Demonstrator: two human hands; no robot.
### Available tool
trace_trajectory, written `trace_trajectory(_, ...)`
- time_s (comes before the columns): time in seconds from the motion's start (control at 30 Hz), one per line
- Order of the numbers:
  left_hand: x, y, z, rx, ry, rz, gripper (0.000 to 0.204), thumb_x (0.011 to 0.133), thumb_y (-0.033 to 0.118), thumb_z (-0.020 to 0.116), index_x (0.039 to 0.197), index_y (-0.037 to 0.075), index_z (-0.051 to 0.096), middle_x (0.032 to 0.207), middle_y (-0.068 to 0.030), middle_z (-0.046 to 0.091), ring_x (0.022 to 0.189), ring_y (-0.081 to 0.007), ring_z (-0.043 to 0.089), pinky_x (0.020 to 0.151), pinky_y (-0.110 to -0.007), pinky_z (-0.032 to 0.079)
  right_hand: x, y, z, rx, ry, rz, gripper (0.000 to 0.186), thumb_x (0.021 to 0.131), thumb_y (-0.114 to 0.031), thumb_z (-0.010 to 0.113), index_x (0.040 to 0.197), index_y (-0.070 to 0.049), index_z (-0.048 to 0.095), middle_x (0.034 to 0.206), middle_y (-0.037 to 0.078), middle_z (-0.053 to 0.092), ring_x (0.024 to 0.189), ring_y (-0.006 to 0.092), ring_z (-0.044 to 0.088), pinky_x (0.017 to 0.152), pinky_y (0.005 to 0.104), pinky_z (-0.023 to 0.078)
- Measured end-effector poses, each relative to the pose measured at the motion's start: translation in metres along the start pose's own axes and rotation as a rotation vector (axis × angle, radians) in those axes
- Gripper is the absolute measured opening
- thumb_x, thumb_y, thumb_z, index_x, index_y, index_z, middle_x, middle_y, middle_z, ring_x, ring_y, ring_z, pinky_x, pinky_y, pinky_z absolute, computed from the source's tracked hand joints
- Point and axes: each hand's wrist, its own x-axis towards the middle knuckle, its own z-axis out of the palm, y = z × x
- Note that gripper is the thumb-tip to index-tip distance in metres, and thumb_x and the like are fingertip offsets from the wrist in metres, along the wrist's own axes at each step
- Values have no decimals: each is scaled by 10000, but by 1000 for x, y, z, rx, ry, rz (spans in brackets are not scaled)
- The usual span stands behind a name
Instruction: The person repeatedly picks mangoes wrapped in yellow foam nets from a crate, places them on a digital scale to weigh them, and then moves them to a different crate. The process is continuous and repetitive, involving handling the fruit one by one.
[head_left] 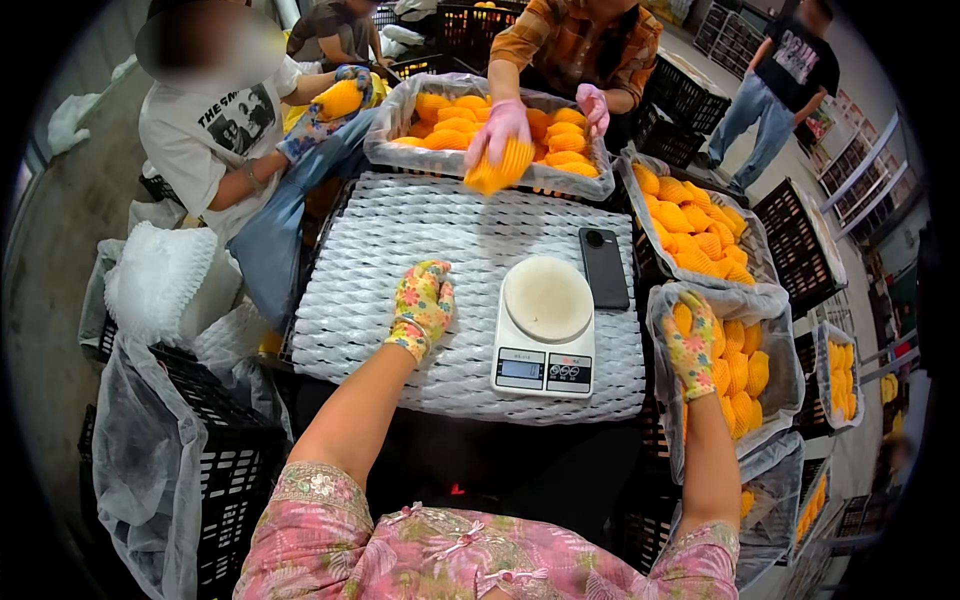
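Observation:
My left hand, in a yellow floral glove, rests on a white foam-net mat with its fingers curled in and nothing visible in them. Out to the right, my right hand wears a matching glove and closes over a fruit in an orange foam net inside a lined crate. Several more netted fruits lie beside it; my fingers partly hide the one I touch. Between my hands a white kitchen scale stands on the mat with nothing on its round plate. A dark phone lies next to it.
Across the mat, a co-worker's pink-gloved hand holds a netted fruit over a full crate. A person at left holds another fruit. More fruit fills a crate at right. A black lined crate stands left.

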Motion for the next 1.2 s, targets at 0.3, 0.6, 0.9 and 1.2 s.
trace_trajectory(0.3,1,3,-7,-73,-6,-50,284,866,92,573,1142,63,636,1184,-110,597,1124,-303,544,986,-384,428,75,-126,85,258,-293,-252,515,742,-168,716,1233,-105,578,1335,164,503,1236,345,500,1040,400,404)
trace_trajectory(0.6,2,-1,-12,-153,5,-36,279,848,82,587,1121,74,646,1140,-106,617,1088,-304,563,959,-389,447,180,-195,212,-170,-760,-560,785,671,-259,796,1378,-178,464,1418,173,407,1261,362,474,1040,424,413)
trace_trajectory(0.9,3,-6,-8,-167,13,-31,286,850,83,569,1127,57,638,1118,-132,631,1072,-330,569,968,-395,438,152,-168,146,206,-641,-59,775,645,-349,782,1316,-77,505,1227,203,589,1143,346,572,992,375,451)
trace_trajectory(1.2,5,0,-5,-70,-34,-31,275,874,79,563,1139,61,634,1141,-118,622,1105,-309,555,975,-391,437,55,-147,72,15,-525,-67,980,613,-445,858,1394,-26,441,1287,216,507,1169,346,532,993,381,437)
